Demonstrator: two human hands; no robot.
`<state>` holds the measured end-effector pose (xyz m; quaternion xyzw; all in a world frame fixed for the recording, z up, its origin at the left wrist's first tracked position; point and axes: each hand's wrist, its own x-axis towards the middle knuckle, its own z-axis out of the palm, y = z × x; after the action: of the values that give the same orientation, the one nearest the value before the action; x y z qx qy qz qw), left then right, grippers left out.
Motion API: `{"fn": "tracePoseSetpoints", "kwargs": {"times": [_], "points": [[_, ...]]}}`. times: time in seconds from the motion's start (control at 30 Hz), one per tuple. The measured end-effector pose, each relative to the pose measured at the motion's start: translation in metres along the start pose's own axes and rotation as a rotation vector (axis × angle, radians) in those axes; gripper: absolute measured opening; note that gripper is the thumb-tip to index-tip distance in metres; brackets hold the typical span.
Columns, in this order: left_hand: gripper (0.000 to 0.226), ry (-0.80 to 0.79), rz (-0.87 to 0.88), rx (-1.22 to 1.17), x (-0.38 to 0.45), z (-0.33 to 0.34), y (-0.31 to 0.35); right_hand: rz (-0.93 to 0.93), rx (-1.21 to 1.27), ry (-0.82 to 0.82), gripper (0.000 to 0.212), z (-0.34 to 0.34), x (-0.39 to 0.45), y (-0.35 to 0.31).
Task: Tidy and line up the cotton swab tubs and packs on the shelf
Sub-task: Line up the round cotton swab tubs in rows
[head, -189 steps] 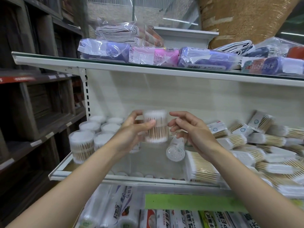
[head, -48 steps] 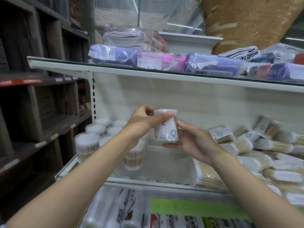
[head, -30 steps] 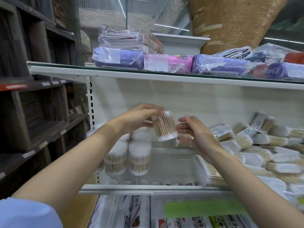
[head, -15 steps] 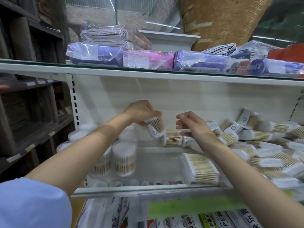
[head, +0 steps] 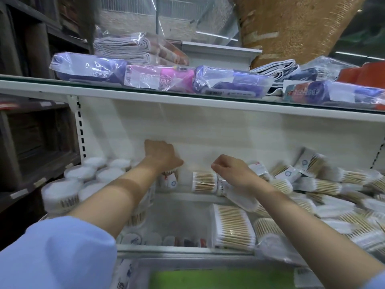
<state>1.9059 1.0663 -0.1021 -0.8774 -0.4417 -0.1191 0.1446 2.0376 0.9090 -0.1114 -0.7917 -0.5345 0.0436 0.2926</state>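
Clear labelled tub (head: 169, 180) of wooden swabs, upright, gripped from above by left hand (head: 161, 156); right hand (head: 231, 170) curled, empty.

Clear plastic tubs (head: 60, 195) show wooden swab sticks; packs (head: 232, 227) wear glossy film. The shelf (head: 187, 101) is smooth white-painted metal; rough woven matting (head: 291, 28) stands behind.

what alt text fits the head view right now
A person's left hand holds a swab tub at the back of a white shelf, beside upright tubs. The right hand hovers, fingers curled, over a tub lying sideways and heaped swab packs.
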Motion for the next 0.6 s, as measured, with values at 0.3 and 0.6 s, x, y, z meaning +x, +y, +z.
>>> {"fn": "tracePoseSetpoints", "kwargs": {"times": [0.3,0.6], "points": [[0.046,0.045,-0.005,0.249,0.000,0.007,0.013,-0.041,-0.488,-0.206,0.051,0.027,0.032,0.011],[0.062,0.093,0.050,0.299,-0.003,0.011,0.010,-0.131,-0.539,-0.144,0.049,0.034,0.035,0.011]]}}
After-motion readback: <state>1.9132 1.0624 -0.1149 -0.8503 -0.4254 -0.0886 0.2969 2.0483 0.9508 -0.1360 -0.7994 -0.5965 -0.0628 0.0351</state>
